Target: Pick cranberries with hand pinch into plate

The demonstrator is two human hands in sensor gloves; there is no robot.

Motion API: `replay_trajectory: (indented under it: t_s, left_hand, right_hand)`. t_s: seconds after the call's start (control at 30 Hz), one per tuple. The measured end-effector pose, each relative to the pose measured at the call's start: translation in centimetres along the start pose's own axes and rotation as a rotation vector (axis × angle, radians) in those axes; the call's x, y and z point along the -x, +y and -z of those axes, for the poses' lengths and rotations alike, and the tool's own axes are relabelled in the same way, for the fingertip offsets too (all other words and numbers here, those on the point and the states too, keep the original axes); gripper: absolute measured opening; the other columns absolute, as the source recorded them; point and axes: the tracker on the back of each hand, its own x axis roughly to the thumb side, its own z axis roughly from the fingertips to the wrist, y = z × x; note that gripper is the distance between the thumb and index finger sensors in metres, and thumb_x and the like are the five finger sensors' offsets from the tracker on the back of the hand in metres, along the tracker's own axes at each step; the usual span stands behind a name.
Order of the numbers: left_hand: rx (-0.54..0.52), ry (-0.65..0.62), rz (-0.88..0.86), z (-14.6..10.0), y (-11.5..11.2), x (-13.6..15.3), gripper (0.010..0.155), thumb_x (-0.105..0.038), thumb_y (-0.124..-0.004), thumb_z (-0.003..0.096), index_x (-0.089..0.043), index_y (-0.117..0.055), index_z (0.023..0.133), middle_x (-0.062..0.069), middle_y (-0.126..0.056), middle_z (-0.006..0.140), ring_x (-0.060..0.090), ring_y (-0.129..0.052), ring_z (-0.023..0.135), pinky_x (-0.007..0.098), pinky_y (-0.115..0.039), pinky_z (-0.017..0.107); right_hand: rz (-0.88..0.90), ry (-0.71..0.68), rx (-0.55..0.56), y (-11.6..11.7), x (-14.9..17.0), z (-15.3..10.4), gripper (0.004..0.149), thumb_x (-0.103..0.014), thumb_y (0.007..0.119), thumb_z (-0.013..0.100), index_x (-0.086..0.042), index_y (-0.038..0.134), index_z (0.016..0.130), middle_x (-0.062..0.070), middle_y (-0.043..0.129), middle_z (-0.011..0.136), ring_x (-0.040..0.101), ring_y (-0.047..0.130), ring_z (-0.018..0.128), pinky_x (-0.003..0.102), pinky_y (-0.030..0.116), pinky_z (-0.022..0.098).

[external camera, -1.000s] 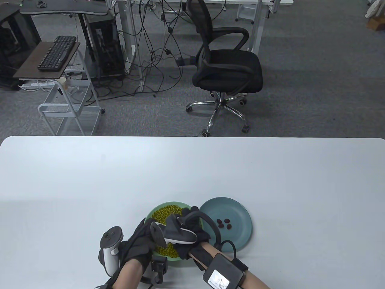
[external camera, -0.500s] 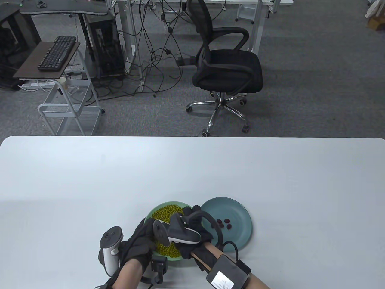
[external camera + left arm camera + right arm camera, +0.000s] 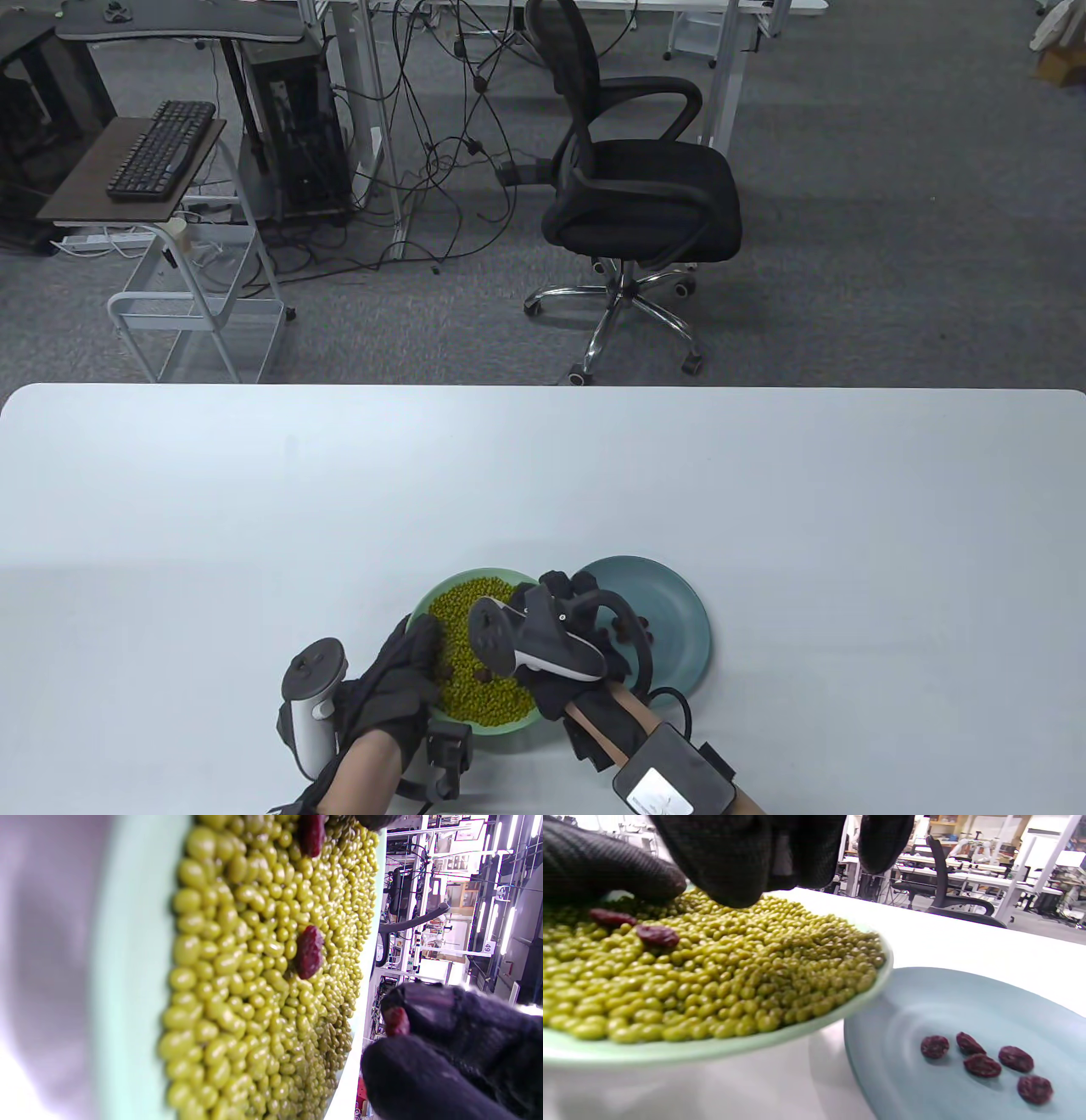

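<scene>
A light green plate (image 3: pixel 509 728) heaped with green beans sits near the table's front edge. Two cranberries (image 3: pixel 309 951) lie among the beans (image 3: pixel 657 935). Touching its right side is a blue plate (image 3: pixel 683 607) holding several cranberries (image 3: pixel 982 1065). My right hand (image 3: pixel 570 587) hovers over the seam between the plates. In the left wrist view its fingertips (image 3: pixel 424 1069) pinch one cranberry (image 3: pixel 396 1021). My left hand (image 3: pixel 405 666) lies over the green plate's left rim, one fingertip (image 3: pixel 606 870) on the beans beside a cranberry (image 3: pixel 611 917).
The white table (image 3: pixel 543 475) stretches wide behind and to both sides of the plates. A black office chair (image 3: pixel 636 187) and desks stand on the floor beyond the far edge.
My right hand has lifted off the beans and moved right toward the blue plate, uncovering the middle of the green plate. The left hand has stayed put.
</scene>
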Motion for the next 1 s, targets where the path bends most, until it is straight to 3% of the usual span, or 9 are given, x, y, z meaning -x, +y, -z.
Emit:
replay_trajectory:
  t_s: [0.43, 1.0]
  left_hand:
    - [0.0, 0.0, 0.0, 0.0, 0.0, 0.0, 0.049, -0.05, -0.058, 0.0788, -0.024, -0.047, 0.118, 0.01, -0.089, 0.093, 0.024, -0.107, 0.074, 0.034, -0.095, 0.054]
    - [0.0, 0.0, 0.0, 0.0, 0.0, 0.0, 0.049, -0.05, -0.058, 0.079, -0.024, -0.047, 0.119, 0.01, -0.089, 0.094, 0.024, -0.107, 0.074, 0.034, -0.095, 0.054]
  right_hand:
    - [0.154, 0.177, 0.056, 0.0, 4.7, -0.6, 0.053, -0.034, 0.087, 0.054, -0.013, 0.073, 0.101, 0.012, 0.067, 0.117, 0.051, 0.06, 0.107, 0.074, 0.037, 0.07]
    - [0.09, 0.488, 0.076, 3.3, 10.5, -0.9, 0.053, -0.033, 0.086, 0.056, -0.012, 0.072, 0.102, 0.013, 0.065, 0.119, 0.051, 0.059, 0.108, 0.074, 0.035, 0.071]
